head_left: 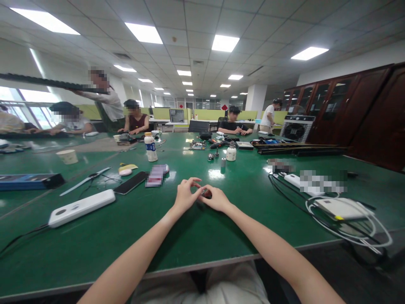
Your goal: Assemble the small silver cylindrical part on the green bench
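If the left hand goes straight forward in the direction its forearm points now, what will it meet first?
The left hand points up and right across the green table, and its fingertips already touch the right hand around a small dark object. So it would press against those first; depth beyond is unclear.

Two bare forearms are showing in the lower half of the frame, running up from the bottom edge toward the centre, with no sleeves, watch, bracelet or rings showing on them. The left hand (pixel 184 195) and the right hand (pixel 217 198) are showing ungloved just below the middle of the picture. At the bottom centre, pale, light-coloured clothing is showing at the person's lap beneath the forearms.
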Demonstrator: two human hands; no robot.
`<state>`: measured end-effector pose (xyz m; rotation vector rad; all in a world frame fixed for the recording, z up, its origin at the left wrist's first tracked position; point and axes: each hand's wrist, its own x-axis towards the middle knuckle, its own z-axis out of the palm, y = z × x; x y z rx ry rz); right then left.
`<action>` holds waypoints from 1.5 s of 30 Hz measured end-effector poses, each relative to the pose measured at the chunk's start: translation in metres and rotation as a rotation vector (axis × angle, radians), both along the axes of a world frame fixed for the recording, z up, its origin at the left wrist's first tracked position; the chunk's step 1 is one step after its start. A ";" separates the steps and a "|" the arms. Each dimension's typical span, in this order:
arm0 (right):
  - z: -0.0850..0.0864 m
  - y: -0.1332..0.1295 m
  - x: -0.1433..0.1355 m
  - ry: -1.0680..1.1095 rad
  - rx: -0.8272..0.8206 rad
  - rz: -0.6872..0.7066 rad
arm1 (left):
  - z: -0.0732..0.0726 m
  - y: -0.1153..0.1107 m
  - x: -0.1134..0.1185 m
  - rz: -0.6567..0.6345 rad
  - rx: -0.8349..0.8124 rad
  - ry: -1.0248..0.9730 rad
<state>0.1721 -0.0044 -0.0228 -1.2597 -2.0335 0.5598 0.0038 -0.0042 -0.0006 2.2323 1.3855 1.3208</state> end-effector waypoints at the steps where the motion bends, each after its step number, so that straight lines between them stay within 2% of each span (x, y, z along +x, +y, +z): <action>1: 0.000 0.000 0.000 -0.002 0.000 -0.001 | 0.001 -0.001 0.000 0.004 0.002 0.004; 9: -0.001 0.001 0.000 -0.002 0.001 0.004 | 0.001 -0.003 0.002 -0.056 0.009 -0.019; 16: -0.003 0.002 0.001 -0.009 0.003 0.000 | 0.002 -0.001 0.001 0.023 -0.001 -0.013; 23: -0.004 0.003 0.001 -0.019 0.007 0.004 | -0.002 0.001 0.001 -0.087 -0.029 -0.081; 29: -0.003 0.002 0.001 -0.017 0.014 0.001 | -0.001 0.001 0.001 -0.017 0.007 -0.039; 36: -0.003 0.003 0.001 -0.033 0.010 -0.002 | -0.001 0.000 0.002 -0.068 -0.020 -0.067; 42: -0.002 0.002 0.001 -0.024 0.009 0.003 | 0.001 -0.002 0.001 0.010 0.021 -0.014; 45: -0.002 0.002 0.000 -0.005 0.006 0.005 | 0.002 -0.001 0.001 -0.006 0.007 -0.034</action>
